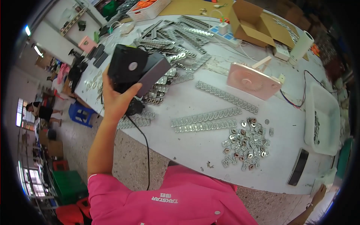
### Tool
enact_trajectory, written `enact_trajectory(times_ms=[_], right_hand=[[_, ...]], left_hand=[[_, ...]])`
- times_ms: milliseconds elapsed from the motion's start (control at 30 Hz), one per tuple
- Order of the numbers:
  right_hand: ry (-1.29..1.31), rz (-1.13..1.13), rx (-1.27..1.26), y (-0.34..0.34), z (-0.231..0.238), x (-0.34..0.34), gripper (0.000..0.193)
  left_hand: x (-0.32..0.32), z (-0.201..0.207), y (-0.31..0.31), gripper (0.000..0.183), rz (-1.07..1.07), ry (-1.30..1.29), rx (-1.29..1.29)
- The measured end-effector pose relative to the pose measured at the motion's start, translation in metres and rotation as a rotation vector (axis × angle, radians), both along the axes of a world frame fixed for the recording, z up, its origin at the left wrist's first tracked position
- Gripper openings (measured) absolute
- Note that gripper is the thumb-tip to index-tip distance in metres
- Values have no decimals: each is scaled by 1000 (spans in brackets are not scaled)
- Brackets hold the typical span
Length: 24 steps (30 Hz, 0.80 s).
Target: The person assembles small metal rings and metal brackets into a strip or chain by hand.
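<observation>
My left hand [117,99] is raised over the left part of the table, its fingers and thumb wrapped round a black and grey box-shaped thing [131,67]. That thing has a dark face with a small round silver spot, and a grey block-like part at its right; its exact kind I cannot make out. A black cable [147,146] hangs below it, over the table's front edge; where its upper end joins is hidden. Behind and beneath the hand lie heaped metal strips [161,41]. My right hand is not in view.
Several perforated strips [210,118] and a pile of small metal pieces [245,144] lie mid-table. A pink fan [253,80], open carton [251,18], white tub [309,123] and phone [298,167] stand or lie rightward. Another person's hand [319,195] shows lower right.
</observation>
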State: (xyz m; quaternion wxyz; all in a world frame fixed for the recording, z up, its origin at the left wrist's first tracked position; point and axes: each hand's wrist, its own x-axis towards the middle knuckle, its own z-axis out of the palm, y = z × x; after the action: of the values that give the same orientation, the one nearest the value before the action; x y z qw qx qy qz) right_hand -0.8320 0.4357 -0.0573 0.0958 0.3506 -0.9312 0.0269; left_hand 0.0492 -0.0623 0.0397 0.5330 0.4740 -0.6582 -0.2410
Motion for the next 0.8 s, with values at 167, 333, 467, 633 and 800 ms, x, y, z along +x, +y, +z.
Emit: enact_trajectory(times_ms=[167,333,467,633,800], right_hand=[[87,-206,-105,-12,-61,-24,45],[91,-163,-181,-16,-69,-52,48],[33,-166,-255,-18,-71,-55,47],[-76,-87,-337,-36,-70,-27,45],[7,-45,-225,-33,-39,-1,44]], left_hand=[[-18,-17,26,87,23,-103,-10],[-15,-45,44,87,-23,-224,18],[-24,-69,53,88,-61,-224,7],[-36,-101,52,88,-70,-175,-111],[-45,-105,42,87,-71,-131,-1]])
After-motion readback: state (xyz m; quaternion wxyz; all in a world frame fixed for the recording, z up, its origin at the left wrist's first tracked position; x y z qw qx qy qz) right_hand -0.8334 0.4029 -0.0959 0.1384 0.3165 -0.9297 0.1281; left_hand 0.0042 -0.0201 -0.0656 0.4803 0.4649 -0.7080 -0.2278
